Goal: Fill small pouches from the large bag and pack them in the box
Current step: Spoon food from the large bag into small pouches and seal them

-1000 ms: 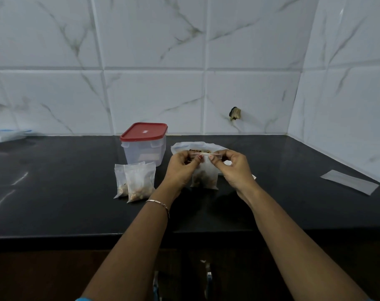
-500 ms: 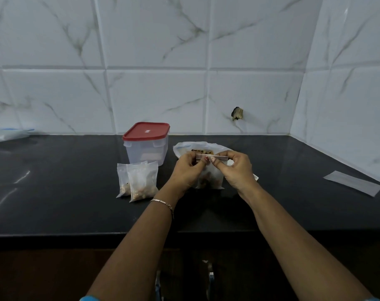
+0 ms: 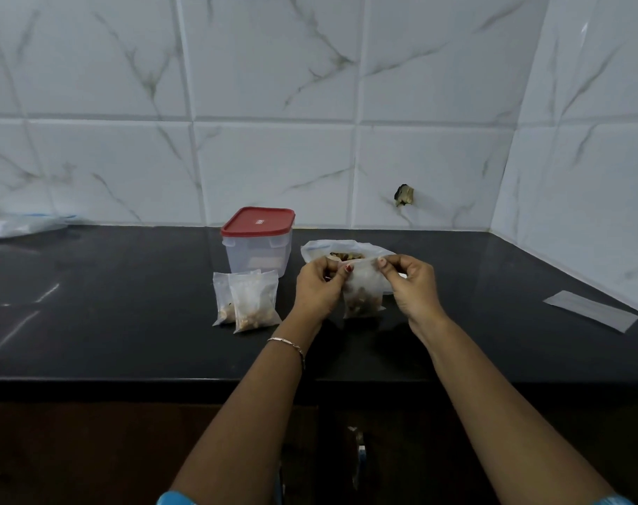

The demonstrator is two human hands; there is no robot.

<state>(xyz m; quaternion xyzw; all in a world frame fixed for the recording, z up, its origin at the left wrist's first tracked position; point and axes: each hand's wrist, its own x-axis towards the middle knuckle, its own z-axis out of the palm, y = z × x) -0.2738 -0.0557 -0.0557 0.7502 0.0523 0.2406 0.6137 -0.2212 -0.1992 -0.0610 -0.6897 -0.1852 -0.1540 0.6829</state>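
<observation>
Both arms are bare from the sleeve edges down to the fingers. At the bottom edge of the frame, left of centre, a sliver of bright blue left sleeve (image 3: 175, 499) shows. A matching blue right sleeve (image 3: 615, 500) peeks in at the lower right. Too little of either is seen to tell the garment's cut. A thin metal bracelet (image 3: 288, 346), pale and slightly pinkish, with small links and a flatter bar section, circles the left wrist just below the frame's centre. The left hand (image 3: 319, 286) has red polish on its thumbnail (image 3: 349, 267). The right hand (image 3: 412, 286) shows a red-painted nail (image 3: 382, 261) as well.
</observation>
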